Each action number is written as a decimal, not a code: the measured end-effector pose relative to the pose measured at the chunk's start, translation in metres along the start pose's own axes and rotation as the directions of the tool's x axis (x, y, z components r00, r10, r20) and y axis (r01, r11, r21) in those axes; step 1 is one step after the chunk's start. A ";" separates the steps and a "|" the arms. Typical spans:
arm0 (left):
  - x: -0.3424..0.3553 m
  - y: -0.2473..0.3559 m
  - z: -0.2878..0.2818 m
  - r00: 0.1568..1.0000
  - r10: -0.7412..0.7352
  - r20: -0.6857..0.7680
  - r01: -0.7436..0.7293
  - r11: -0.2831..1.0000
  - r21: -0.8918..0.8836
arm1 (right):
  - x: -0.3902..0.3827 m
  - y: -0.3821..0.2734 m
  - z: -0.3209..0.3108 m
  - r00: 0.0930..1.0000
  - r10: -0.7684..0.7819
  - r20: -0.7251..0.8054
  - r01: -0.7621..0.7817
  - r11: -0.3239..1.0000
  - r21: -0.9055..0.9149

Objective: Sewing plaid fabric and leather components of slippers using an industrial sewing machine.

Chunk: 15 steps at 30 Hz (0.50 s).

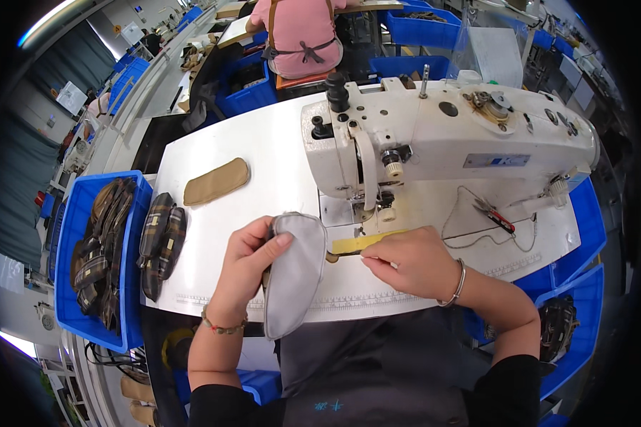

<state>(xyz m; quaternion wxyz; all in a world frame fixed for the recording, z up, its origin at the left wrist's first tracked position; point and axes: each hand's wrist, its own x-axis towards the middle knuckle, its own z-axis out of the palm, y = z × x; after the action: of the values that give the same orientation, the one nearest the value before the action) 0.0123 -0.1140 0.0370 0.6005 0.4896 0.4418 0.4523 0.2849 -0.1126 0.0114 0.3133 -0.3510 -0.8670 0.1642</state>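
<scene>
In the centre of the frame, the left hand (248,260) pinches a pale grey, elongated fabric piece with rounded ends (299,274) near its upper left edge. The thumb lies on the near face and the other fingers are curled behind it, closed on the cloth. The piece hangs upright, slightly tilted, its lower end overlapping the front edge of the white bench (263,139).

Right of centre, the right hand (424,265) is over the bench beside a flat yellow strip (356,243). Its fingers are bent, thumb and forefinger close together; I cannot tell whether they hold anything.

Above this hand stands a white metal sewing machine (434,135), with small red-handled snips (497,217) near it at right. A tan fabric oval (217,181) lies at upper left, near dark plaid fabric pieces (162,242) just beside a blue plastic bin (137,213) at the left.
</scene>
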 end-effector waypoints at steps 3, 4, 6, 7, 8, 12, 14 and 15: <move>-0.006 -0.007 0.013 0.995 -0.031 0.097 0.032 0.999 -0.004 | -0.004 -0.016 -0.006 0.984 0.109 -0.143 -0.082 0.980 0.184; -0.008 -0.008 0.021 0.992 -0.027 0.123 0.028 1.000 -0.005 | -0.005 -0.020 -0.008 0.980 0.121 -0.157 -0.094 0.981 0.167; -0.010 -0.013 0.040 0.976 -0.089 0.200 0.101 0.994 -0.049 | -0.012 -0.031 -0.014 0.945 0.308 -0.110 -0.247 0.893 0.375; -0.010 -0.018 0.048 0.963 -0.093 0.252 0.109 0.993 -0.050 | -0.020 -0.032 -0.015 0.930 0.342 -0.137 -0.277 0.894 0.353; -0.012 -0.022 0.056 0.961 -0.084 0.265 0.081 0.996 0.023 | -0.031 -0.031 -0.014 0.915 0.395 -0.086 -0.318 0.834 0.451; -0.010 -0.039 0.067 0.906 0.073 0.416 -0.120 0.989 0.088 | -0.082 -0.032 -0.039 0.870 0.450 -0.201 -0.326 0.831 0.451; -0.013 -0.031 0.053 0.912 0.073 0.404 -0.134 0.983 0.126 | -0.108 -0.049 -0.077 0.844 0.443 -0.302 -0.341 0.879 0.334; -0.016 -0.031 0.042 0.933 0.061 0.354 -0.126 0.979 0.161 | -0.124 -0.059 -0.101 0.812 0.425 -0.400 -0.395 0.905 0.161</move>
<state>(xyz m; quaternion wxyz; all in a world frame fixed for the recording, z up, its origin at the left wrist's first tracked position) 0.0536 -0.1410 0.0132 0.5995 0.6348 0.3444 0.3449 0.3910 -0.2357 0.0642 0.4641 -0.5455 -0.6748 0.1777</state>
